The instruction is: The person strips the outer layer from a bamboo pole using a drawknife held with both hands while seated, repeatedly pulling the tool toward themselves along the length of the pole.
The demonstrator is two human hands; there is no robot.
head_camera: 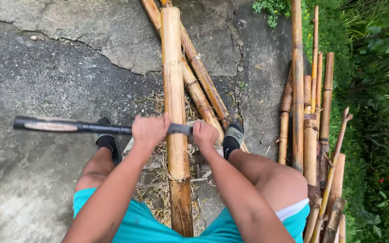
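A long dark blade (64,126) lies crosswise over a thick yellow-brown bamboo pole (174,85) that runs away from me between my knees. My left hand (149,129) is closed around the blade's back just left of the pole. On the pole's right side, my right hand (204,134) grips the tool's handle end. The blade's long flat part sticks out far to the left above the concrete. Both forearms reach forward from my teal shorts.
Two thinner bamboo poles (199,72) lie slanted under the thick one. A bundle of several bamboo poles (309,121) lies at the right beside green plants (374,90). My feet in dark shoes (233,138) flank the pole. Dry shavings (158,198) litter the cracked concrete (46,76).
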